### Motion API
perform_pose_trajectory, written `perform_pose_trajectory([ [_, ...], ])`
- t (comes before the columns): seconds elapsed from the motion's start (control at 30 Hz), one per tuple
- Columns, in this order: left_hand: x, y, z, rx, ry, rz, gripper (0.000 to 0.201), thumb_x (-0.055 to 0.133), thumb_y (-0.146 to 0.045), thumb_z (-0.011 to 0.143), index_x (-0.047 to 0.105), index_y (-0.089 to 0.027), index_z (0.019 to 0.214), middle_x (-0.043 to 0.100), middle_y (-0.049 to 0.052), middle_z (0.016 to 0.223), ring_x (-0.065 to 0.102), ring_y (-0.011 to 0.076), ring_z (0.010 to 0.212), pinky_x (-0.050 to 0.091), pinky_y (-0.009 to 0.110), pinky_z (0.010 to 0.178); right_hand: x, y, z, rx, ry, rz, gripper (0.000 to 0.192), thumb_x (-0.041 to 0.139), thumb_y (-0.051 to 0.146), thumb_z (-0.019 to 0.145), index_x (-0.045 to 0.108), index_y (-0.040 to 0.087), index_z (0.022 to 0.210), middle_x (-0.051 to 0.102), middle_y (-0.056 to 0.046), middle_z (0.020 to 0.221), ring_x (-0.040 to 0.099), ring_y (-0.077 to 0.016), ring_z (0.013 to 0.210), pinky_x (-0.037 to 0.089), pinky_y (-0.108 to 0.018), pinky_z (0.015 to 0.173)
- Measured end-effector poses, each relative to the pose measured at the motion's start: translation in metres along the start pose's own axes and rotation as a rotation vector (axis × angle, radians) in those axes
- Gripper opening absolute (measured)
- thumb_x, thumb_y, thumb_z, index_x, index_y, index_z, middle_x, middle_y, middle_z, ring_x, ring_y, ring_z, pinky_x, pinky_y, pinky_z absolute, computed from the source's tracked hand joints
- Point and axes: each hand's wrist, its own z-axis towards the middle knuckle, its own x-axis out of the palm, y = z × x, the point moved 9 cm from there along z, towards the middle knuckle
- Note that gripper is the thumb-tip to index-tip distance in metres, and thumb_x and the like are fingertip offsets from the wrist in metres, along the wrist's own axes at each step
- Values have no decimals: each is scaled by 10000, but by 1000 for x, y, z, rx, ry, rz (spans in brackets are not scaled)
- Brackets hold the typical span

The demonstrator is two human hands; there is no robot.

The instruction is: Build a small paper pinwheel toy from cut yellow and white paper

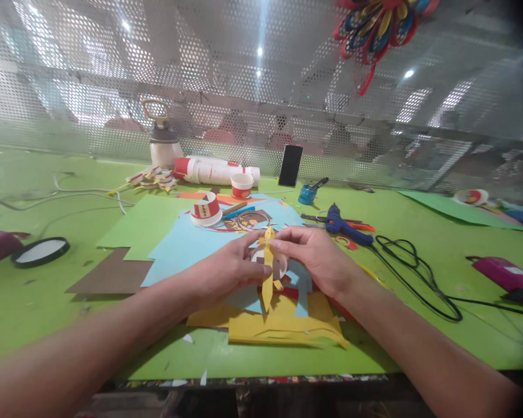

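Observation:
A yellow paper lizard cutout (268, 268), with a long pointed tail and small feet, is held upright between my two hands over the work area. My left hand (230, 268) pinches its left side with thumb and fingers. At the upper right, near its head, my right hand (318, 252) grips it with thumb and forefinger. Behind the cutout sits a round white and brown piece (281, 264), partly hidden; whether a hand touches it I cannot tell. Beneath lie yellow paper sheets (283, 328) and light blue paper (174, 249).
A blue glue gun (346, 226) with a looping black cord lies right. Paper cups (206, 210), a stack of cups (218, 171), a sprayer bottle (163, 145), a phone (290, 165) and a blue pot (307, 194) stand farther back. Brown paper (111, 273) lies left.

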Motion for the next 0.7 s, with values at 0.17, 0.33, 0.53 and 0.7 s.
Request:
perform_pose_trajectory([
  [0.17, 2, -2, -1, -25, 20, -15, 745, 611, -44, 715, 320, -223, 1377, 689, 52, 893, 656, 174, 796, 468, 304, 762, -5, -4, 3, -26, -1, 95, 197, 721, 314, 677, 598, 166, 717, 586, 28, 572, 532, -108, 467, 455, -269, 463],
  [0.33, 1, -9, 2, 38, 59, -95, 398, 529, -186, 822, 518, -175, 1220, 683, 112, 977, 662, 222, 841, 499, 389, 796, -6, -1, 2, -9, -15, 183, 220, 748, 299, 650, 591, 170, 735, 591, 30, 604, 561, -120, 523, 472, -288, 521],
  [0.53, -5, -8, 4, 44, 34, -77, 275, 470, -237, 848, 618, -127, 1052, 678, 142, 963, 661, 244, 819, 514, 413, 767, -6, 4, 2, -57, -24, 214, 165, 757, 251, 658, 623, 176, 718, 625, 34, 631, 565, -100, 544, 456, -253, 540],
  [0.7, -17, -11, 6, 86, -63, 80, 190, 510, -158, 779, 657, -117, 893, 670, 122, 901, 639, 221, 749, 525, 362, 666, -12, 10, 2, -145, -86, 204, 132, 762, 240, 667, 658, 184, 727, 641, 32, 681, 578, -94, 610, 467, -249, 618],
])
